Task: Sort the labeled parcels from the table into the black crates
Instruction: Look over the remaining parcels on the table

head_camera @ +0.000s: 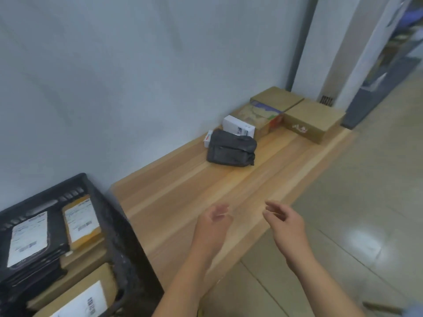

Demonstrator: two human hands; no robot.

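**Waiting parcels at the far end of the table, both hands empty**

Six parcels sit grouped at the far end of the wooden table (pixel 183 186), close to the wall. Nearest is a black bagged parcel (pixel 231 148), lying on its own towards the wall side. Just behind it are a small white and red box (pixel 207 138), half hidden, and a white box (pixel 238 126) with a printed label on its end. The white box leans against a printed cardboard box (pixel 258 116). Beyond that are two plain kraft boxes: one at the back (pixel 277 98) and one nearer the table's outer edge (pixel 314 121), with a small mark on its side.

The black crate (pixel 121 236) stands at the near left, beside the table's near end. Inside it lie a black bag with a white label (pixel 28 236), a small brown labelled box (pixel 81 221) and, nearest the camera, a larger cardboard box with a label (pixel 87 296). The label print is too blurred to read.

Both bare forearms reach forward over the near part of the table. The left hand (pixel 212 223) and the right hand (pixel 286 221) are apart, palms turned roughly toward each other, fingers loosely curled and holding nothing. The right hand is over the table's outer edge.

A pale wall (pixel 114 76) runs behind the table, and a glossy tiled floor (pixel 366 213) lies to the right.
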